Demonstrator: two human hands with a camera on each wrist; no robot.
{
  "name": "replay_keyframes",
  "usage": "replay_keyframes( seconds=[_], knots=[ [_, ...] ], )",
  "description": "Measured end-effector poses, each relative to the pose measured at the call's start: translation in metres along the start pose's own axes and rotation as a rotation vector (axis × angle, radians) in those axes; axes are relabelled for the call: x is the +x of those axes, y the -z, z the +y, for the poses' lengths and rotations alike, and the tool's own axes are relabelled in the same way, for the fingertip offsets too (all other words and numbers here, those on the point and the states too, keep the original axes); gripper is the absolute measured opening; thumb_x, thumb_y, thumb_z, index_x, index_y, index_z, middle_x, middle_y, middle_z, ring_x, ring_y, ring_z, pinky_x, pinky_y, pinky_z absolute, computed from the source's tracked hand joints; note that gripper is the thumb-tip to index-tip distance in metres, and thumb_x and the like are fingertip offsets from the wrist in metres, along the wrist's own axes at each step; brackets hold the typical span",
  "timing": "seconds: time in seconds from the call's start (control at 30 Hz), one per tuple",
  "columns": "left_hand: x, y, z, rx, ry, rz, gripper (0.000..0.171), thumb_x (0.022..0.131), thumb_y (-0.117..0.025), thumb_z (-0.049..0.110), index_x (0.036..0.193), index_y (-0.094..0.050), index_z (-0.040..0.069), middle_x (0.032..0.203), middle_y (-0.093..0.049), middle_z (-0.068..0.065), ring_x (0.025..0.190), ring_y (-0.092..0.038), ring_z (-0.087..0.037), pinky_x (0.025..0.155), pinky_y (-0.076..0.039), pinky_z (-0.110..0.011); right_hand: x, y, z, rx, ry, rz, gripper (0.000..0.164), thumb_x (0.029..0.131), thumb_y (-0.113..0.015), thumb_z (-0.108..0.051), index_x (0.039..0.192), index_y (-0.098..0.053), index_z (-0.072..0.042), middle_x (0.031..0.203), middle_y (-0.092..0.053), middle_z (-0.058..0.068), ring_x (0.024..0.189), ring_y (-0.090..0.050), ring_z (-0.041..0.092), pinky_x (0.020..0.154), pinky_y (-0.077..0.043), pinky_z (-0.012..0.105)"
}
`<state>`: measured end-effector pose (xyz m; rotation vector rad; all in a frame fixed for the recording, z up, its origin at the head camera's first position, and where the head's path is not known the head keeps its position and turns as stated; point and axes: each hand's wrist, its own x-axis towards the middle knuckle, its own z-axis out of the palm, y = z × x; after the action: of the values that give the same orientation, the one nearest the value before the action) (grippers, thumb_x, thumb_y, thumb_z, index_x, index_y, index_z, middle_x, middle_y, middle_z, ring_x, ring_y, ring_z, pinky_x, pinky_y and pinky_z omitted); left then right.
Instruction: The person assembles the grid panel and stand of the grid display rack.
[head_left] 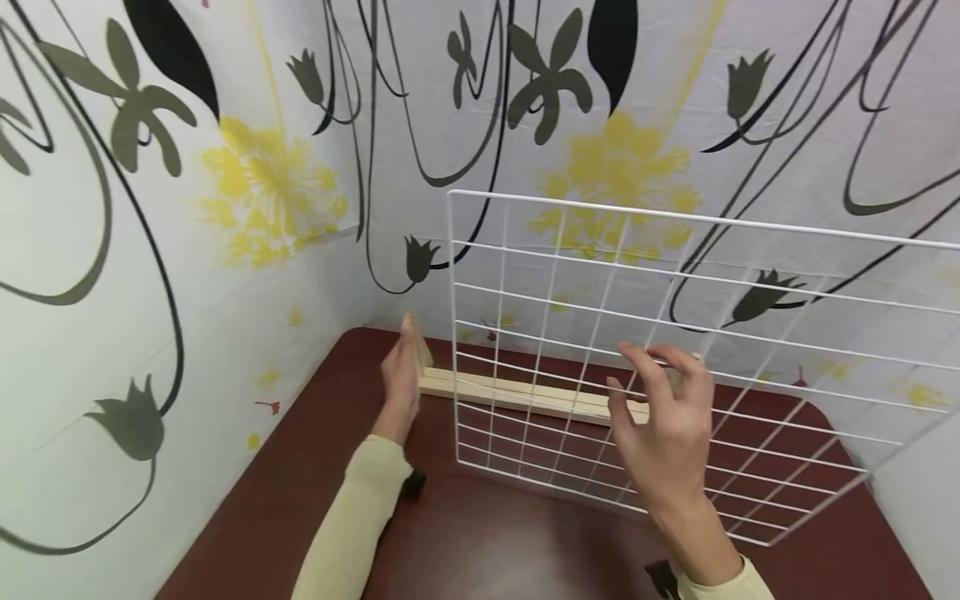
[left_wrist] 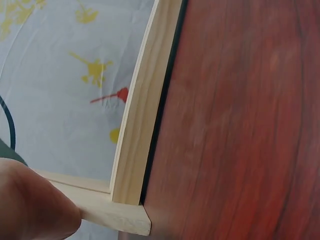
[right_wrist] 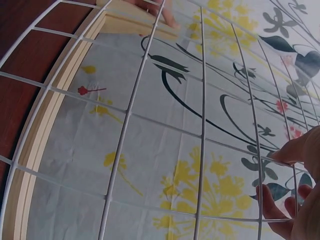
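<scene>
A pale wooden frame (head_left: 525, 396) has a long grooved bar lying along the back of the table and a short upright piece at its left end. My left hand (head_left: 401, 379) holds that upright piece, and the left wrist view shows the thumb (left_wrist: 37, 205) against the wood near the corner joint. In front of the bar, a white wire grid panel (head_left: 637, 212) stands tilted. My right hand (head_left: 663, 425) grips its wires, fingers bent around them in the right wrist view. Part of the bar's right end is hidden behind this hand.
The dark red table (head_left: 262, 517) has rounded back corners. White fabric (head_left: 420, 100) with black, grey and yellow flower prints hangs behind it and along the left side. The grid panel extends to the right edge of the head view.
</scene>
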<state>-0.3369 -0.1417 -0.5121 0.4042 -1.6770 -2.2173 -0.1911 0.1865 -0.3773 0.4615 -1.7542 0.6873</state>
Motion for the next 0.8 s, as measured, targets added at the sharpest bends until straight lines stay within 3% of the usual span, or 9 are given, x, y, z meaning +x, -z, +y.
replay_keyframes(
  seconds=[0.1,0.27,0.43,0.6,0.8],
  knots=[
    [-0.006,-0.019,-0.008,0.01,0.006,-0.037,0.084,0.095,-0.055,0.078,0.155,-0.054,0.019,0.162,-0.052,-0.008,0.151,-0.049,-0.026,0.127,-0.04,-0.04,0.0,0.008,0.003,-0.024,-0.012,-0.004,0.045,0.081,-0.08,-0.001,0.125,-0.074,-0.008,0.12,-0.06,0.029,0.098,-0.054,0.046,0.072,-0.035,0.033],
    [-0.012,-0.033,-0.013,-0.001,0.013,-0.045,0.086,0.093,-0.057,0.078,0.154,-0.055,0.017,0.161,-0.054,-0.009,0.15,-0.05,-0.026,0.126,-0.04,-0.04,-0.001,0.011,0.005,-0.027,-0.025,-0.012,0.045,0.082,-0.08,-0.001,0.126,-0.074,-0.009,0.121,-0.06,0.029,0.109,-0.056,0.046,0.076,-0.038,0.034],
    [-0.013,-0.027,-0.01,-0.008,0.01,-0.05,0.084,0.095,-0.054,0.077,0.156,-0.053,0.019,0.163,-0.05,-0.008,0.151,-0.049,-0.027,0.127,-0.04,-0.041,-0.001,0.008,0.006,-0.02,-0.02,-0.013,0.044,0.082,-0.08,-0.002,0.126,-0.075,-0.009,0.121,-0.06,0.029,0.107,-0.057,0.046,0.074,-0.036,0.032],
    [-0.014,-0.019,-0.006,-0.031,-0.011,-0.045,0.077,0.098,-0.055,0.073,0.153,-0.057,0.02,0.161,-0.054,-0.007,0.149,-0.051,-0.025,0.126,-0.041,-0.043,0.0,0.007,0.007,-0.035,-0.01,-0.031,0.048,0.082,-0.081,0.0,0.128,-0.074,-0.01,0.123,-0.06,0.028,0.095,-0.055,0.042,0.069,-0.031,0.027],
    [-0.014,-0.021,-0.007,-0.014,0.003,-0.045,0.08,0.096,-0.054,0.077,0.153,-0.057,0.022,0.162,-0.053,-0.005,0.15,-0.05,-0.023,0.126,-0.04,-0.041,0.001,0.01,0.009,-0.049,-0.005,-0.034,0.05,0.081,-0.082,0.002,0.128,-0.074,-0.01,0.123,-0.061,0.028,0.092,-0.053,0.041,0.067,-0.031,0.026]
  ],
)
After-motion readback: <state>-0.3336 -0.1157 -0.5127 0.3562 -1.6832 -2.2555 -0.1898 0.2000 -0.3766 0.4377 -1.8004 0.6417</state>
